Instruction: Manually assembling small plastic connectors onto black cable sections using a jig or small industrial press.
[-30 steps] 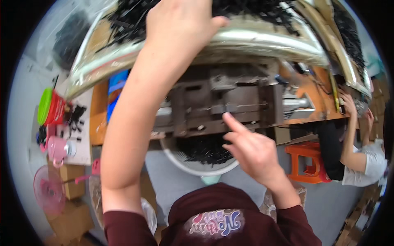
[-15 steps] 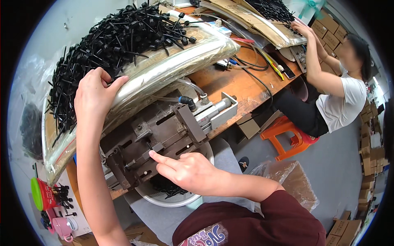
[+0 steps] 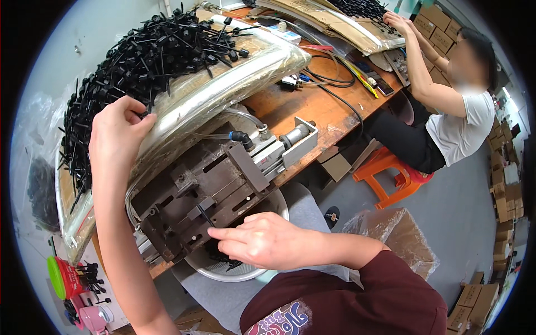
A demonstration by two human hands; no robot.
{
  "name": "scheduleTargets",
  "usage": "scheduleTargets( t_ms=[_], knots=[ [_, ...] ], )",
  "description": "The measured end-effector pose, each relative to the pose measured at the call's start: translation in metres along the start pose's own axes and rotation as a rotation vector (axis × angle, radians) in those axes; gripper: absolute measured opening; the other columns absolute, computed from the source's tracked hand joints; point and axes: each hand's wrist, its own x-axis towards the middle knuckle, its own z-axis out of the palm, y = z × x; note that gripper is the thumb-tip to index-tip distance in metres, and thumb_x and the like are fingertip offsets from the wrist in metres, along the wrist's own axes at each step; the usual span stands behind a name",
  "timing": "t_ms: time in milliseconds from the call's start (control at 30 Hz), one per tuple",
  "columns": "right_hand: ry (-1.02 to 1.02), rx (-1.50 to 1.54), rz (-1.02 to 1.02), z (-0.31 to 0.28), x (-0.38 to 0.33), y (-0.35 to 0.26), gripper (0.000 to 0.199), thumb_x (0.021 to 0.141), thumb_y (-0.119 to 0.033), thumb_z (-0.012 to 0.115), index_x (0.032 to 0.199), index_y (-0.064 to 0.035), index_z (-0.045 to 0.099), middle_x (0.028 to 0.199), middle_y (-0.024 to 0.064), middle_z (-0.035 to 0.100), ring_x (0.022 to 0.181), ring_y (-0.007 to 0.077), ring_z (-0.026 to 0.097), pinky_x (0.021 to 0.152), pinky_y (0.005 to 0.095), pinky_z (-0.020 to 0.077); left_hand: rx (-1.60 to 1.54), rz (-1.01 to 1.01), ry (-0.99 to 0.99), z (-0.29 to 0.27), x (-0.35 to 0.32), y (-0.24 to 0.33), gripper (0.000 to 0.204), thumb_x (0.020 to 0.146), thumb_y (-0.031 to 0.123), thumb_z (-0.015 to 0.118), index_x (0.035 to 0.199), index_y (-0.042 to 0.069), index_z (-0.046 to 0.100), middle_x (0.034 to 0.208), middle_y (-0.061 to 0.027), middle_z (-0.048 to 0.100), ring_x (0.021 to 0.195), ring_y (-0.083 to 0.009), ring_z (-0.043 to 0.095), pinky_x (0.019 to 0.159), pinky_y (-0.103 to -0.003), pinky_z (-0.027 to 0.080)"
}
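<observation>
My left hand (image 3: 120, 134) is at the front edge of the heaped black stemmed plastic parts (image 3: 139, 61). Its thumb and fingers close on one small black part (image 3: 144, 114). Below and to the right, my right hand (image 3: 265, 240) is by a dark metal clamping fixture (image 3: 218, 181). Its fingertips meet the lower end of a thin black rod (image 3: 205, 214), and the other fingers are curled in. The rod's upper end lies by a small grey block (image 3: 200, 207) on the fixture; whether it still sits in the block I cannot tell.
The heap lies on a plastic-wrapped cardboard sheet (image 3: 257, 72). A white basket (image 3: 223, 274) with black parts stands under the fixture. An air cylinder (image 3: 293, 137) with tubing adjoins it. At right, a co-worker (image 3: 458, 117) sits on an orange stool (image 3: 385, 178), hands at another heap.
My left thumb and fingers have closed on a black part from the heap. My right hand has drawn slightly back toward me, and more of the black rod shows. The view has shifted slightly.
</observation>
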Motion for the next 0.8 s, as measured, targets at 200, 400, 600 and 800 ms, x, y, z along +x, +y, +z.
scheduleTargets(
  t_ms=[200, 400, 600, 800],
  knots=[
    [-0.179, 0.143, 0.037, -0.012, 0.004, -0.004, 0.026, 0.083, -0.023, 0.07, 0.099, -0.0044, 0.063, 0.116, 0.0121, 0.066, 0.086, 0.0255, 0.067, 0.069, 0.0354, 0.0529, -0.156, 0.027, -0.084, -0.018, -0.007, -0.008, 0.027, 0.079, 0.015, 0.073, 0.1, -0.001, 0.071, 0.071, -0.0045, 0.058, 0.065, -0.0106, 0.055, 0.062, -0.027, 0.045],
    [0.079, 0.303, 0.056, -0.003, 0.005, -0.001, 0.022, 0.084, -0.021, 0.07, 0.095, -0.0037, 0.063, 0.094, 0.0081, 0.064, 0.077, 0.0274, 0.065, 0.067, 0.0356, 0.0538, -0.439, 0.08, -0.031, -0.034, -0.025, -0.026, 0.016, 0.091, 0.006, 0.066, 0.104, -0.004, 0.067, 0.09, -0.0029, 0.057, 0.08, -0.0085, 0.059, 0.073, -0.023, 0.047],
    [0.243, 0.433, 0.132, 0.002, -0.006, -0.003, 0.017, 0.087, -0.021, 0.068, 0.088, -0.0042, 0.063, 0.082, 0.0074, 0.063, 0.069, 0.0268, 0.064, 0.059, 0.0359, 0.0515, -0.42, 0.134, 0.063, -0.051, -0.046, -0.027, 0.017, 0.09, -0.003, 0.064, 0.107, -0.004, 0.065, 0.101, -0.0038, 0.056, 0.093, -0.0107, 0.059, 0.081, -0.022, 0.047],
    [0.343, 0.46, 0.149, 0.006, -0.01, 0.001, 0.017, 0.089, -0.02, 0.066, 0.096, -0.0044, 0.063, 0.085, 0.0076, 0.064, 0.066, 0.0254, 0.064, 0.058, 0.0343, 0.0514, -0.273, 0.174, 0.142, -0.05, -0.097, 0.008, 0.023, 0.085, -0.008, 0.065, 0.107, -0.002, 0.065, 0.116, -0.0079, 0.054, 0.096, -0.0138, 0.059, 0.073, -0.024, 0.057]
  ],
)
